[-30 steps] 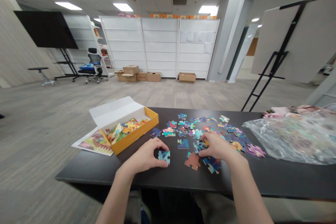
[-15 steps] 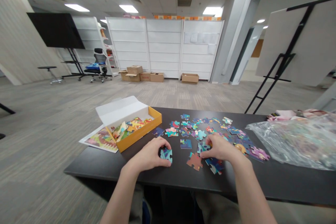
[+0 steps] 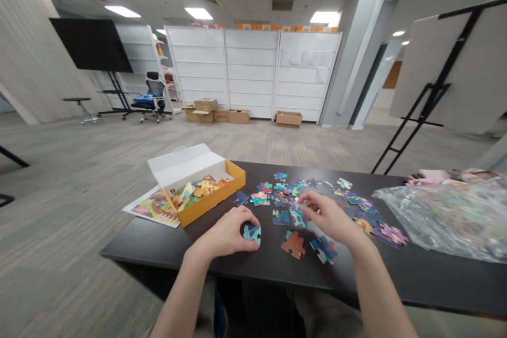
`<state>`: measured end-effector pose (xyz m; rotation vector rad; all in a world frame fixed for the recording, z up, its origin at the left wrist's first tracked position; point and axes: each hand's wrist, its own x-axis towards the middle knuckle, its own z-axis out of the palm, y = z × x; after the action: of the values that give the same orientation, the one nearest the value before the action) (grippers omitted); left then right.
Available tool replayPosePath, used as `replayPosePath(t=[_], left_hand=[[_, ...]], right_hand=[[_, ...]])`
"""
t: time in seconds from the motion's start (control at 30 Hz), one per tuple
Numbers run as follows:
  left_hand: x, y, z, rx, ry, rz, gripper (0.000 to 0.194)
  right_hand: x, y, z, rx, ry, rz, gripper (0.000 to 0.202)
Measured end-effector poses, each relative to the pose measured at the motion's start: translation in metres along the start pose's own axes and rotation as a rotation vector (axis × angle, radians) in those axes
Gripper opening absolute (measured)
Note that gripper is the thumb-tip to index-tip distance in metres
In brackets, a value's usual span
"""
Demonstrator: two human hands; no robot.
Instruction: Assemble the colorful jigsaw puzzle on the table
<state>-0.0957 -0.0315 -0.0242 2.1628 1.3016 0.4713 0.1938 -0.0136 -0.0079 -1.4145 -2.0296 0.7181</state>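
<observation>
Head view, left: yellow box [image 3: 214, 198], white lid raised, loose pieces inside, on the counter [image 3: 158, 243].
Left hand [image 3: 226, 234]: thumb and fingers gripping a teal piece [image 3: 252, 233] at the counter.
Brown piece [image 3: 293, 244]: flat, between the hands.
Right hand [image 3: 328, 215]: fingers bent beside a pale-teal piece [image 3: 297, 216]; cannot tell whether gripping.
Plastic bag [image 3: 455, 214]: far right.

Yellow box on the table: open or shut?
Open. The yellow box has its white lid raised and tilted back, and colourful contents show inside.
</observation>
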Motion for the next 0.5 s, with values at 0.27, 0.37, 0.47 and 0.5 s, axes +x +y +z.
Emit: replayPosePath(t=[0.27,0.37,0.47,0.5], left_hand=[[0.0,-0.002,0.003,-0.015,0.011,0.022,0.039],[0.0,-0.004,0.003,-0.019,0.006,0.039,0.04],[0.0,-0.007,0.002,-0.023,0.002,0.048,0.04],[0.0,-0.007,0.002,-0.026,-0.001,0.048,0.039]], right_hand=[[0.009,-0.035,0.051,0.159,-0.231,-0.105,0.017],[0.01,-0.035,0.059,0.146,-0.287,-0.1,0.007],[0.012,-0.032,0.062,0.061,-0.267,-0.128,0.008],[0.013,-0.031,0.062,0.037,-0.258,-0.128,0.008]])
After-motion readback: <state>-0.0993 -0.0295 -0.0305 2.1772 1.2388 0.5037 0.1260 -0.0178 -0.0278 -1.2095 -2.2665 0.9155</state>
